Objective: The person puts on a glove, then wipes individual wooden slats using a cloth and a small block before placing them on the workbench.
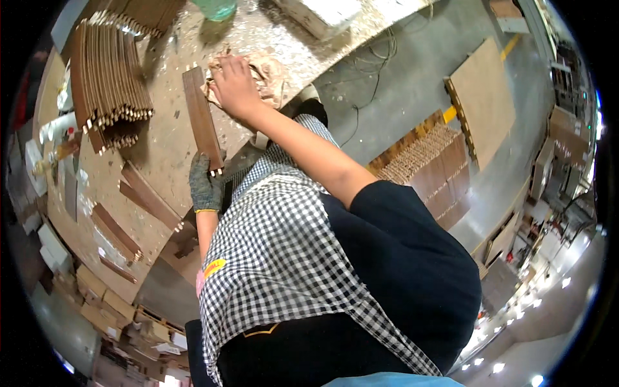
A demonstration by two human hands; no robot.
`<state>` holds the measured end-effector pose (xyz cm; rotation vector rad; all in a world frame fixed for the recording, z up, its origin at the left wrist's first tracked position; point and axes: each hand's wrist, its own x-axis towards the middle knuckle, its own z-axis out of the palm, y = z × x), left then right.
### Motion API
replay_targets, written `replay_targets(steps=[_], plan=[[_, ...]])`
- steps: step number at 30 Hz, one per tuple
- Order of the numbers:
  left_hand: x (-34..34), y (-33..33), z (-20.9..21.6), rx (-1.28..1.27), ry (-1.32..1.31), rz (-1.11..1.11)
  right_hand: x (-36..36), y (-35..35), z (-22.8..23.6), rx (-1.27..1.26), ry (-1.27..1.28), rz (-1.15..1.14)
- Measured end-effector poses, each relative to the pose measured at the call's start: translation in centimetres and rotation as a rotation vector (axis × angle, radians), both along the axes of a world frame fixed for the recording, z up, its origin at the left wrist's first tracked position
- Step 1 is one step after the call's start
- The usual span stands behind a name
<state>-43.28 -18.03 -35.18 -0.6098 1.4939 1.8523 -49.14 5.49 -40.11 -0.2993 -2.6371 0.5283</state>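
Note:
My left hand point(205, 182), in a grey knit glove, is closed around the near end of a brown wooden slat point(202, 122). The slat lies along the worktable, with small pale dowels sticking out of both ends. Just right of the slat's far part, my bare right hand point(236, 89) is closed over a crumpled tan cloth point(272, 76), its fingers bent onto the folds. What lies under the right palm is hidden.
A tall stack of dowelled slats point(106, 77) stands on the worktable point(169, 84) at left. Loose slats point(149, 193) lie nearer. A green container point(216, 8) and a white block point(322, 16) sit at the far side. Stacked panels point(432, 164) rest on the floor at right.

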Motion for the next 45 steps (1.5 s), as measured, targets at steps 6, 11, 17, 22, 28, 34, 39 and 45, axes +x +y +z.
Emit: replay_targets(steps=[6,11,17,22,28,34,39,45], plan=[[-0.7,-0.3,0.1,0.039,-0.064,-0.018,0.6,-0.4,0.0,-0.116,0.127,-0.062],[-0.3,0.0,0.6,-0.041,-0.086,0.071,1.5,0.5,1.9,-0.142,-0.097,0.165],[-0.5,0.8,1.0,0.007,-0.110,0.162,1.8,5.0,1.2,-0.013,-0.011,0.303],[-0.5,-0.1,1.1,0.040,-0.139,0.289,0.8,5.2,2.6,-0.058,0.081,0.279],[0.3,-0.1,-0.4,0.126,-0.110,0.248,0.2,6.3,2.8,-0.448,0.125,0.079],[0.6,1.7,-1.0,-0.154,0.431,-0.192,1.7,0.6,7.2,-0.462,0.092,0.395],[1.4,1.3,-3.3,0.052,0.192,0.138,0.9,-1.2,4.8,0.076,-0.296,0.759],[0.4,2.5,-0.1,0.313,0.002,0.167,-12.9,4.2,1.8,0.008,-0.318,0.351]])
